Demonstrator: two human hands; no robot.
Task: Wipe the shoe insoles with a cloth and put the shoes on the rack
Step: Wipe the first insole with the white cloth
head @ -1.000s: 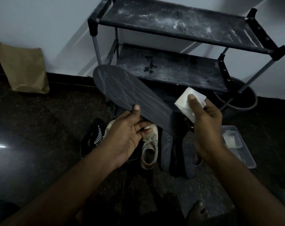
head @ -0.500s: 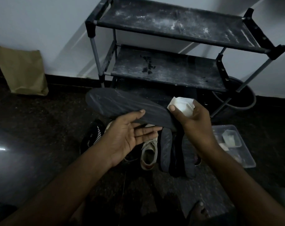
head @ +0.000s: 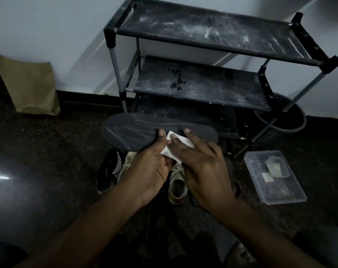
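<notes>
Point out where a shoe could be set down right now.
Both rack shelves are bare, only dusty: top shelf and middle shelf. The floor between bag and rack is free too. Crowded: shoes before the rack, box and bucket at its right foot.

I see a matt dark insole (head: pixel 137 130), white cloth (head: pixel 174 149), dusty fabric-shelved metal-tube rack (head: pixel 203 86), clear plastic tub (head: pixel 291 198).

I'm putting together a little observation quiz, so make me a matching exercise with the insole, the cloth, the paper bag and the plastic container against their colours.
Column one:
1. insole
2. cloth
3. paper bag
4. plastic container

Column two:
A. brown
B. clear
C. dark grey
D. white

Pairs: 1-C, 2-D, 3-A, 4-B
</notes>
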